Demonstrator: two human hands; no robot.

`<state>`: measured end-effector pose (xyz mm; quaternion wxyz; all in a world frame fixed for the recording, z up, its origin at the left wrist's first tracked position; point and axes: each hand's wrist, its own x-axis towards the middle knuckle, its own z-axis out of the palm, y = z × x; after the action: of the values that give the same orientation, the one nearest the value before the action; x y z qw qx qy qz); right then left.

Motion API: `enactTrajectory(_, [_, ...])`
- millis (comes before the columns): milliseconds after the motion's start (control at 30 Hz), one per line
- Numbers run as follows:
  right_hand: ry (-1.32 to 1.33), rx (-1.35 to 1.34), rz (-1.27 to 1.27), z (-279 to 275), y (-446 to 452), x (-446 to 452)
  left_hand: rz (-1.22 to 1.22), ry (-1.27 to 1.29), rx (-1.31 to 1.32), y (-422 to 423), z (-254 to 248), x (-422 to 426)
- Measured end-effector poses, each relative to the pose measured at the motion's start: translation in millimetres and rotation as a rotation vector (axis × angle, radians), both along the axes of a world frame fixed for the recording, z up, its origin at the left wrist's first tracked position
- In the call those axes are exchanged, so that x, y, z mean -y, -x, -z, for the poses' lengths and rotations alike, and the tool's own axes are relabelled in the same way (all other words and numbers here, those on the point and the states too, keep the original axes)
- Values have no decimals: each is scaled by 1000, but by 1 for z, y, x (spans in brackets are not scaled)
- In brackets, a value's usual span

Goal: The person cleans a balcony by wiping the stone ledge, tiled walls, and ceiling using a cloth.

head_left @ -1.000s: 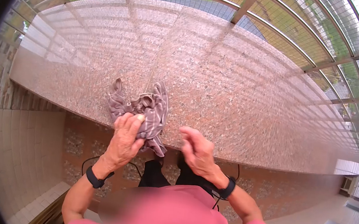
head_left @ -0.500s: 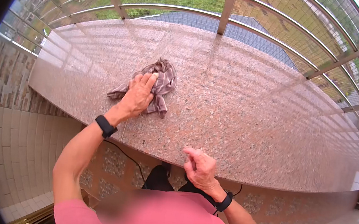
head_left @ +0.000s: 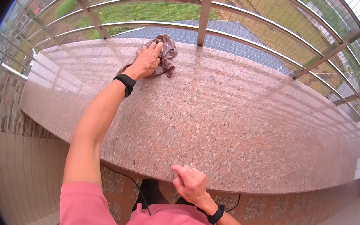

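Clearly, in the head view, the crumpled cloth point(head_left: 167, 57) lies on the far part of the worktop point(head_left: 219, 122), just by the metal railing point(head_left: 205, 15). It sits beneath the left hand point(head_left: 146, 61), its bulk bunched forward and right of those fingers, a fold showing on the wrist side; bunched so, it has no clear long axis. Whether those fingers pinch or only press it, I cannot tell. Well apart, the right hand point(head_left: 191, 185) hovers by the near edge, fingers loosely bent, holding nothing visible.
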<state>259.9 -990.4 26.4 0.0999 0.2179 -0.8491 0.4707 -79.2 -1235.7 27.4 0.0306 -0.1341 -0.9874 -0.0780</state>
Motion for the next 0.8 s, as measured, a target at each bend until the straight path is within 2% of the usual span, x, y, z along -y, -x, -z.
enactTrajectory(133, [-22,-21,39,3,0,4,-31,-19,14,30,3,-7])
enactTrajectory(267, [-57,-41,110,1,-1,8,57,-30,-77,26,5,-3])
enactTrajectory(367, [-50,-18,147,1,-2,9,263,-13,33,-9,-6,-8])
enactTrajectory(433, [-64,-11,187,0,-2,11,364,21,231,-61,-33,-29])
enactTrajectory(500, [-41,-21,192,-1,0,12,528,-30,267,-102,-39,-36])
enactTrajectory(533, [-25,-32,195,-1,1,13,598,-98,162,-108,-30,-36])
enactTrajectory(667, [-19,-79,193,2,1,13,524,-86,201,-83,-25,-47])
enactTrajectory(733, [-103,-32,178,2,-2,11,468,-66,217,-59,-19,-55])
enactTrajectory(800, [-91,-38,174,2,-1,10,379,-71,43,-26,-9,-70])
